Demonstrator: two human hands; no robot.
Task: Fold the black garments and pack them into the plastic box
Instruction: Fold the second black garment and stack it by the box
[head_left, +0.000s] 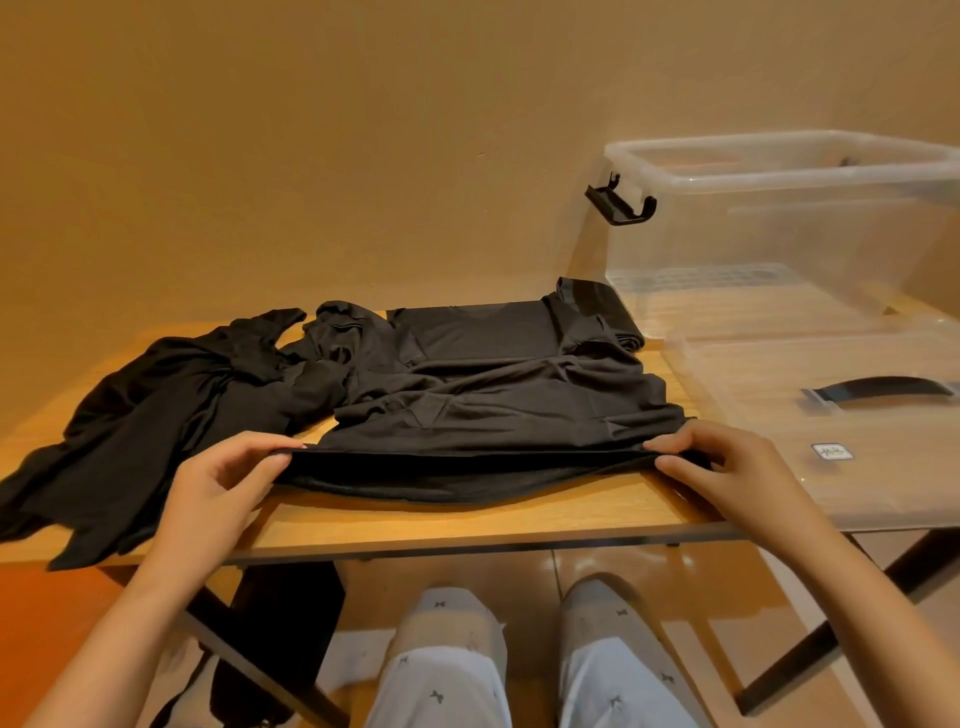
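Both hands, left hand (218, 499) and right hand (727, 478), pinch the near hem of the black T-shirt (493, 374) at the table (467, 525) near edge. The plastic box (779, 223) stands open at the far right corner. Folding may drag the touching crumpled garment (156, 415), which overhangs the left edge, onto the floor.

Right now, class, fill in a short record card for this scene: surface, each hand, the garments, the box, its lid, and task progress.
surface: wooden table
left hand: pinches the near hem of the black shirt at its left corner
right hand: pinches the same hem at its right corner
black shirt: spread on the table, not yet folded
other garments: black pile, crumpled, left of the shirt
plastic box: clear, open, far right; no garment seen inside
lid: clear, lying flat in front of the box
progress: nothing packed
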